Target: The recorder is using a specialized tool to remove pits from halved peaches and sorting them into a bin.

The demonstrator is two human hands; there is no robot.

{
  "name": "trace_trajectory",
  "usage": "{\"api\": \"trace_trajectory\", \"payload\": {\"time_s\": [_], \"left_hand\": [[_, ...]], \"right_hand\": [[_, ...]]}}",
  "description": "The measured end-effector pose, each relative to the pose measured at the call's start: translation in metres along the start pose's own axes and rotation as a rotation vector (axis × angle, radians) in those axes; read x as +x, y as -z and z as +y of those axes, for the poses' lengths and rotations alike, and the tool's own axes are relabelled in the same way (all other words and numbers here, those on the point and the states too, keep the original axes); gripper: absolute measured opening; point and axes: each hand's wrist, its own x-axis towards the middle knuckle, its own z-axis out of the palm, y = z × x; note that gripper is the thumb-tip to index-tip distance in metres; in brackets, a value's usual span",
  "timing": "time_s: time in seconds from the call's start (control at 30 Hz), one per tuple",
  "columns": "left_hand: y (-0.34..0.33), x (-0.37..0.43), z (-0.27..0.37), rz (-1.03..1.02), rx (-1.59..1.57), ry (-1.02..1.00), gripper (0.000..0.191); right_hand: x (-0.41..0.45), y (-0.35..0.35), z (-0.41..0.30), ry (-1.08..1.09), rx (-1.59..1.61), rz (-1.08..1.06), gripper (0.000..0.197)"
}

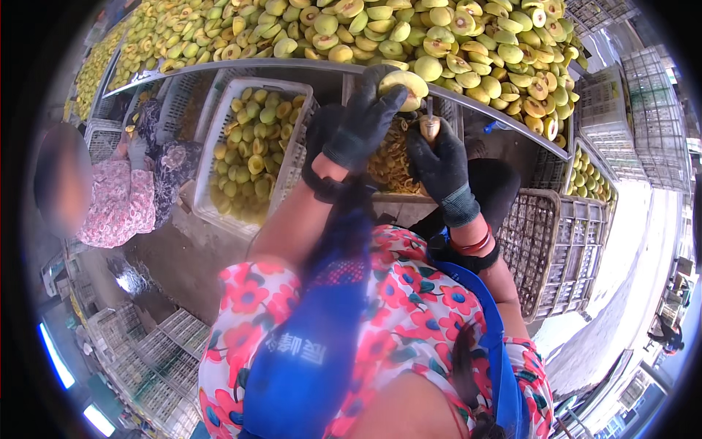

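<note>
My left hand, in a dark glove, holds a cut yellow-green stone fruit, probably a peach, above the near metal edge of the worktable. Reddish flesh shows on its cut side. Just right of the fruit, my right hand, also gloved, grips the wooden handle of a small hand tool. Its narrow metal shaft points up towards the table edge; the tip's shape is unclear. Beyond both hands lies a heap of halved fruit. Below them, a container holds brownish pits or scraps, partly hidden by my hands.
A white plastic crate of fruit halves stands to my left. Past it sits a co-worker in a pink patterned top. An upturned-looking grey crate is by my right arm, with stacked crates and a fruit-filled crate beyond.
</note>
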Motion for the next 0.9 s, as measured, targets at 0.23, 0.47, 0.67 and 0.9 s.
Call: {"api": "trace_trajectory", "payload": {"time_s": [0.23, 0.47, 0.67, 0.9], "left_hand": [[-0.006, -0.009, 0.007, -0.069, -0.063, -0.068, 0.036], [-0.011, -0.012, -0.010, -0.009, 0.114, -0.281, 0.035], [-0.017, -0.012, -0.007, 0.016, 0.114, -0.363, 0.038], [-0.015, -0.014, -0.007, -0.052, -0.030, -0.276, 0.038]], "right_hand": [[-0.003, -0.010, 0.003, -0.081, 0.028, -0.037, 0.008], [-0.005, -0.012, -0.022, -0.164, 0.312, -0.119, 0.008], [-0.003, -0.015, -0.008, -0.045, 0.195, -0.089, 0.010], [0.003, -0.006, -0.013, -0.347, 0.472, -0.236, 0.012]]}}
